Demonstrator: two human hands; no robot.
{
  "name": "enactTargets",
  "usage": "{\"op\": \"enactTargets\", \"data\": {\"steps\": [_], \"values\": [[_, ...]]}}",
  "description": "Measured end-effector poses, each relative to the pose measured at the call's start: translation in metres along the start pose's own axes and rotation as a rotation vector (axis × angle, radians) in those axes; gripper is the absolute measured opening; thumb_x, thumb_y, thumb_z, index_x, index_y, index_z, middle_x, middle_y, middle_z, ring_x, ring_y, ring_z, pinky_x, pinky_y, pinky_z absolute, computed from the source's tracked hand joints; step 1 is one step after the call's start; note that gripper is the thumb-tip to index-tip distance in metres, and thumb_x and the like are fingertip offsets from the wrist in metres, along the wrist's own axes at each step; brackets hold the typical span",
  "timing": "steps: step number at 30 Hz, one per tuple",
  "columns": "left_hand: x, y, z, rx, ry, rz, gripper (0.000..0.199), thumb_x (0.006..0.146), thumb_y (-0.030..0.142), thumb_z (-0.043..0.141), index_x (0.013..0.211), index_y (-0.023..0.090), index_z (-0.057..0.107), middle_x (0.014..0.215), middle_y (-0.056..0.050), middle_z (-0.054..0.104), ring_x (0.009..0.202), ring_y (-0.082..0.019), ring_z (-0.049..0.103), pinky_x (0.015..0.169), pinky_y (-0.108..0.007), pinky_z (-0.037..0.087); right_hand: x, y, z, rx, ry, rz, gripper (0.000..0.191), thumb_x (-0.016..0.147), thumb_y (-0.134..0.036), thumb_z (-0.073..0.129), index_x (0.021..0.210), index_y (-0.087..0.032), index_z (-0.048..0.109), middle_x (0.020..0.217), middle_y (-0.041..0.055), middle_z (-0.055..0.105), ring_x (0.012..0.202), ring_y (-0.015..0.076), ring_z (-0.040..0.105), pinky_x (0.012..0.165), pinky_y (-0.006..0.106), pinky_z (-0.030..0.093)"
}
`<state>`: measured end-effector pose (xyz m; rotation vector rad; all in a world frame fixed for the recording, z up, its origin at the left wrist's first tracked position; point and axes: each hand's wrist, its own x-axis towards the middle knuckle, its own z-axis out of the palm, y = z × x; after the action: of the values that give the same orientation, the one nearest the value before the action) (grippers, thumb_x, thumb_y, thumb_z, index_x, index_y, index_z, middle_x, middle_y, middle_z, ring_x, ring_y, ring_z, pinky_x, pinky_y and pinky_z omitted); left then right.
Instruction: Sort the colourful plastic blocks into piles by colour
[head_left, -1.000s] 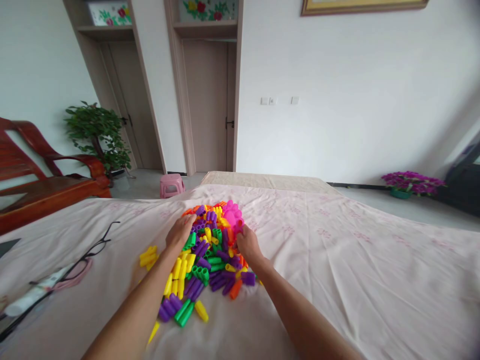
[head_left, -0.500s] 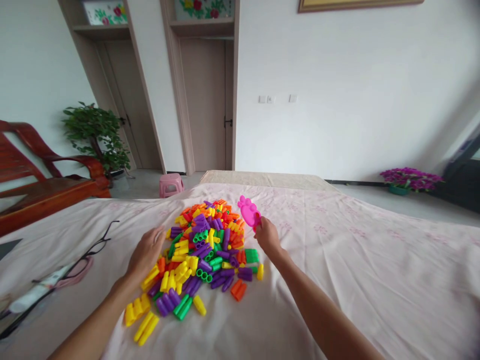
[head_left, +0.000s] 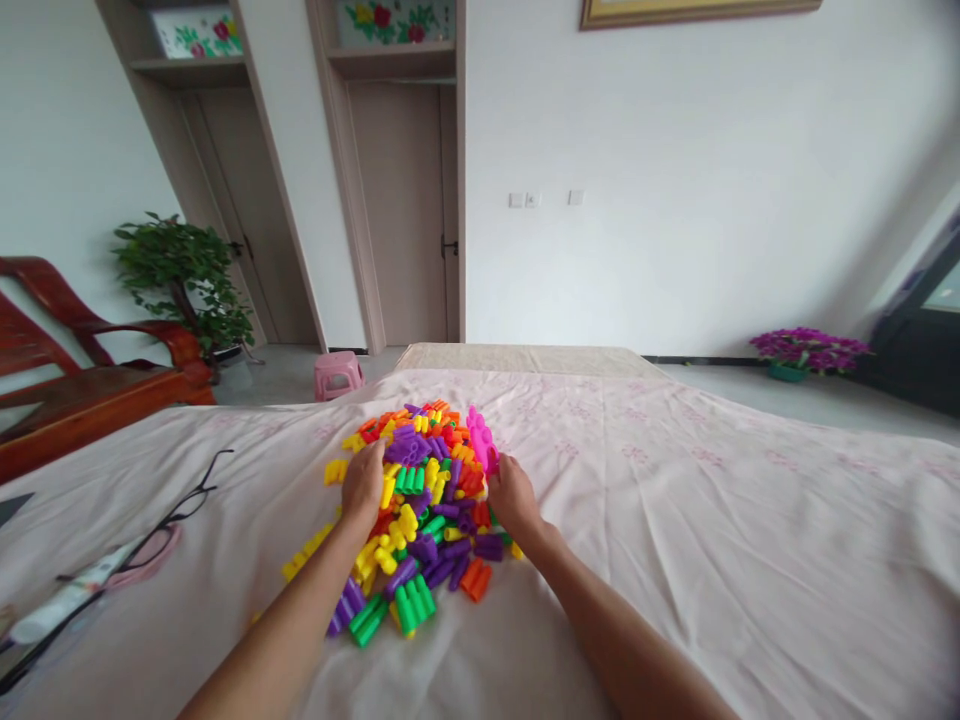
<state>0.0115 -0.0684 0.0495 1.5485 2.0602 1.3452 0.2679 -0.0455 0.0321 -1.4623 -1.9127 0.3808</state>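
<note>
A pile of plastic building pieces [head_left: 420,500], shaped like short joined tubes in purple, yellow, green, orange and red, lies on the pale bedspread. Along the left side of the pile, my left hand [head_left: 364,485] presses against the pieces with its fingers stretched forward; no piece is visibly held in it. My right hand [head_left: 516,495] is closed on the handle of a pink paw-shaped plastic scoop [head_left: 480,438]. The scoop stands tilted on edge against the right side of the pile. The handle is mostly hidden by my fingers.
On the left lie eyeglasses [head_left: 196,495], a white tube [head_left: 71,595] and a pink loop [head_left: 154,558]. Beyond the bed are a wooden chair [head_left: 97,375], a pink stool [head_left: 337,375], a leafy plant [head_left: 176,270] and purple flowers [head_left: 810,348].
My left hand has moved right onto the pile's edge, and some pieces have shifted. My right hand has come slightly left and down, turning the scoop on edge against the pile.
</note>
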Motion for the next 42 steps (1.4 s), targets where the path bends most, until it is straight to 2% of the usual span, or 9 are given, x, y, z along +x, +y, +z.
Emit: {"op": "enactTargets", "data": {"steps": [3,6,10,14,19,24,33,38,42], "values": [[0.005,0.029,0.011,-0.11,-0.033,0.046,0.059,0.099,0.044,0.022,0.141,0.015,0.05,0.146,-0.014,0.052,0.136,-0.019,0.047,0.11,-0.037,0.04,0.001,0.0,-0.004,0.009,0.009,0.003,0.018,0.084,-0.006,0.043,0.089,-0.017,0.055,0.094,0.0093,0.065,0.086,0.0181,0.058,0.074,0.025,0.036],[-0.004,0.04,-0.007,-0.183,-0.117,0.122,0.059,0.099,0.047,0.025,0.15,0.021,0.041,0.155,-0.009,0.042,0.142,-0.017,0.039,0.114,-0.035,0.037,0.006,0.006,-0.012,0.017,-0.002,0.027,0.019,0.084,-0.005,0.042,0.085,-0.018,0.055,0.086,0.0068,0.064,0.08,0.0169,0.057,0.069,0.025,0.035],[-0.047,-0.002,-0.059,-0.025,-0.29,0.223,0.065,0.094,0.053,0.039,0.155,0.031,0.032,0.16,-0.007,0.033,0.146,-0.025,0.031,0.117,-0.044,0.032,0.01,0.018,-0.021,-0.011,-0.018,0.05,0.019,0.086,-0.006,0.041,0.082,-0.018,0.055,0.078,0.0049,0.062,0.074,0.0158,0.056,0.067,0.025,0.034],[-0.105,-0.057,-0.089,0.342,-0.316,0.443,0.09,0.078,0.057,0.063,0.157,0.037,0.024,0.158,-0.009,0.035,0.142,-0.036,0.036,0.111,-0.052,0.038,0.005,0.019,-0.017,-0.043,-0.032,0.005,0.018,0.087,-0.007,0.041,0.085,-0.018,0.055,0.085,0.007,0.064,0.078,0.0166,0.056,0.07,0.025,0.035],[-0.132,-0.047,-0.073,0.49,-0.195,0.54,0.107,0.073,0.053,0.07,0.159,0.035,0.008,0.157,-0.014,0.037,0.139,-0.038,0.04,0.105,-0.053,0.041,-0.004,0.012,-0.009,-0.012,-0.035,-0.019,0.018,0.084,-0.005,0.042,0.089,-0.017,0.054,0.093,0.01,0.064,0.083,0.0181,0.057,0.072,0.026,0.036],[-0.109,-0.013,-0.037,0.465,-0.094,0.446,0.096,0.077,0.051,0.067,0.156,0.032,0.017,0.154,-0.019,0.036,0.139,-0.04,0.038,0.1,-0.058,0.042,-0.008,0.014,-0.01,0.054,-0.031,-0.001,0.018,0.083,-0.005,0.04,0.086,-0.019,0.051,0.093,0.0086,0.063,0.083,0.0175,0.056,0.073,0.025,0.037],[-0.067,0.028,0.019,0.086,0.036,0.523,0.068,0.087,0.032,0.059,0.15,0.027,0.031,0.146,-0.015,0.045,0.14,-0.031,0.038,0.111,-0.054,0.035,-0.015,0.006,-0.005,0.162,0.033,-0.156,0.016,0.084,-0.009,0.04,0.085,-0.02,0.05,0.088,0.0051,0.059,0.08,0.0165,0.053,0.074,0.026,0.039],[-0.063,0.043,-0.004,0.028,-0.047,0.54,0.072,0.089,0.04,0.057,0.154,0.027,0.028,0.157,-0.013,0.032,0.146,-0.029,0.028,0.116,-0.048,0.03,-0.002,0.008,-0.015,0.181,0.068,-0.217,0.016,0.086,-0.01,0.039,0.078,-0.02,0.048,0.08,0.0027,0.058,0.073,0.0149,0.052,0.066,0.024,0.038],[-0.101,-0.017,-0.053,0.322,-0.137,0.565,0.099,0.074,0.058,0.068,0.157,0.033,0.022,0.161,-0.014,0.027,0.146,-0.038,0.027,0.114,-0.058,0.027,0.045,0.023,-0.032,0.091,0.055,-0.071,0.02,0.087,-0.007,0.038,0.081,-0.018,0.053,0.08,0.0029,0.06,0.068,0.0127,0.055,0.062,0.022,0.037]]}}
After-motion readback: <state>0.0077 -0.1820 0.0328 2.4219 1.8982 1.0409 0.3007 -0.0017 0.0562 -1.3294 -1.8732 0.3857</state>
